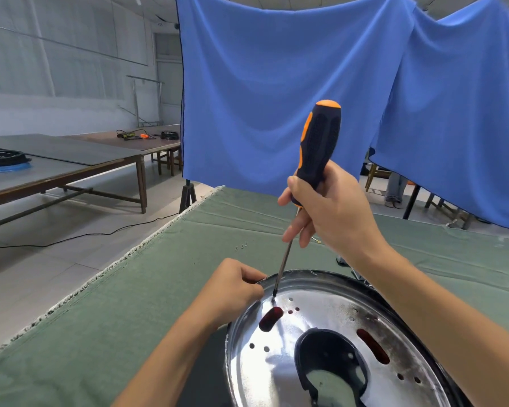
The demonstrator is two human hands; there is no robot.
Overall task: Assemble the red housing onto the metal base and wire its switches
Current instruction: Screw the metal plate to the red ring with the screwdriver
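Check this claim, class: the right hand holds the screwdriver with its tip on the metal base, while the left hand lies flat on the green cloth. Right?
Not quite. In the head view the left hand grips the rim of the metal base, not flat on the green cloth. The right hand and screwdriver are as stated.

Two hands (pixel 329 212) are showing. One screwdriver (pixel 315 160) is standing up. One shiny metal base (pixel 329 312) is lying on the tabletop (pixel 147 304). Three tiny screws (pixel 241 246) are sitting together. Two red slots (pixel 271 318) are showing through.
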